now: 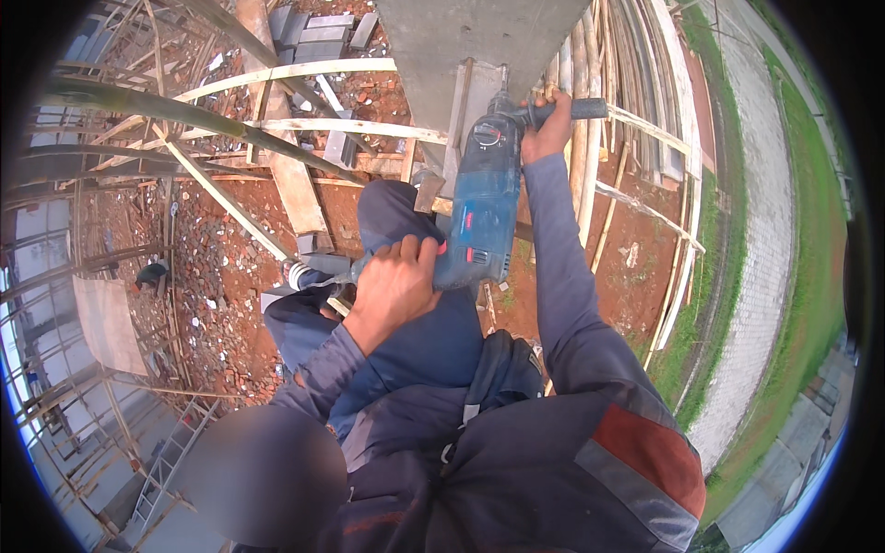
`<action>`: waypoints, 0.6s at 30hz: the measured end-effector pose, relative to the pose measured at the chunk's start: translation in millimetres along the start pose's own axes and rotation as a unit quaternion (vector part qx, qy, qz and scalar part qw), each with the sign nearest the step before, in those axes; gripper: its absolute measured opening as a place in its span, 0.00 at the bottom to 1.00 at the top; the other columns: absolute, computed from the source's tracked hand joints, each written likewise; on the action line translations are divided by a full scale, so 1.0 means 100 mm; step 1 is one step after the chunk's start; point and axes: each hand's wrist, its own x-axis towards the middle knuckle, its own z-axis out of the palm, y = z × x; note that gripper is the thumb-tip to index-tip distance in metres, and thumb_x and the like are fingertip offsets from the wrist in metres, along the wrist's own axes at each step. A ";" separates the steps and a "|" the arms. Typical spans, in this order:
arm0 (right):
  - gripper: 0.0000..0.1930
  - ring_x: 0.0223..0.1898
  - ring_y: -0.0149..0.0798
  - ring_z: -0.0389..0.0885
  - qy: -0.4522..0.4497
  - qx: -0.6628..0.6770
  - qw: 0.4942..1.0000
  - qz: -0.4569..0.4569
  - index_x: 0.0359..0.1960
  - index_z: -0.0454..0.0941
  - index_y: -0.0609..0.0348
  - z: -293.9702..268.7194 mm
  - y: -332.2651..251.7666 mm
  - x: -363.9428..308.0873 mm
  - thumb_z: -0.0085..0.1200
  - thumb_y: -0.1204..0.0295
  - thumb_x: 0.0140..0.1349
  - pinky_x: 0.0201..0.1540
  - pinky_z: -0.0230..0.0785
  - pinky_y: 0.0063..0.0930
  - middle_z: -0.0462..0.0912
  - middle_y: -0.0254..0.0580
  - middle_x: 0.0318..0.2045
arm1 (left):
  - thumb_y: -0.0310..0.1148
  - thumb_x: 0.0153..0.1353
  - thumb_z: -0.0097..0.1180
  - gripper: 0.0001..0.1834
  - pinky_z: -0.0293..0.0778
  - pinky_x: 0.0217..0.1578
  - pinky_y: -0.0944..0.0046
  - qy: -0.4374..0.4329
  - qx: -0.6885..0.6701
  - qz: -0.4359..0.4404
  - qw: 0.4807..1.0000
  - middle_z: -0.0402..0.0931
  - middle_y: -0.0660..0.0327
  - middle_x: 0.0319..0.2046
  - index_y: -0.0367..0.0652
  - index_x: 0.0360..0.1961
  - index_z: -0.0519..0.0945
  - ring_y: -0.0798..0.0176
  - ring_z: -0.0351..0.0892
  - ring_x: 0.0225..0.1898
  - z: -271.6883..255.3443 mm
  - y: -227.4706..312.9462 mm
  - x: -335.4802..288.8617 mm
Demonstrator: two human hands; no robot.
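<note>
A blue rotary hammer drill (487, 198) is held up in front of me, its nose pointing away. My left hand (398, 284) is closed around its rear grip, above my lap. My right hand (550, 127) wraps the inner part of the black side handle (590, 109) near the chuck. The drill bit (504, 76) reaches the face of a grey concrete column (441, 37); whether its tip is inside the concrete I cannot tell. A narrow upright strip (459, 115) stands against the column, left of the bit.
Bamboo poles (212, 120) and wooden battens (341, 126) form scaffolding around me. Far below lies red soil strewn with brick rubble (221, 304). A ladder (171, 461) leans at lower left, near a blurred dark round shape (267, 475). Grass and a paved path (765, 230) run along the right.
</note>
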 end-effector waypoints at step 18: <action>0.07 0.26 0.29 0.71 -0.046 0.023 0.999 0.000 0.34 0.72 0.53 0.00 0.01 0.06 0.58 0.73 0.56 0.37 0.76 0.37 0.71 0.32 0.23 | 0.37 0.38 0.74 0.29 0.76 0.34 0.55 0.018 -0.019 0.009 1.000 0.72 0.58 0.33 0.44 0.40 0.71 0.53 0.80 0.33 -0.03 -0.04 -0.01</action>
